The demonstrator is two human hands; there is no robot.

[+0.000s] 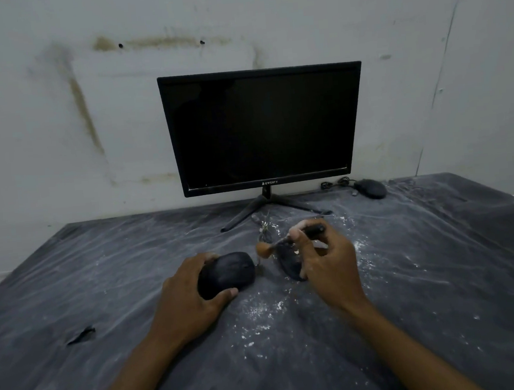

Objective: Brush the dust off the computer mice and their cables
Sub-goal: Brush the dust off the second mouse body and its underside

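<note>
Grey, powder-streaked desk (100,270) with two hands at work on black mice.

Black monitor (264,129) stands at the back against the stained wall (56,119); the left hand (193,293) curls over the near mouse (227,273), thumb on its near side; the right hand (327,266) pinches a small brush (287,240), bristles pointing left, above a second mouse (289,262) just beside the first; a third mouse (371,188) lies far right by the monitor, its cable (337,184) coiled beside it; white dust (260,312) speckles the desk between the wrists.
</note>
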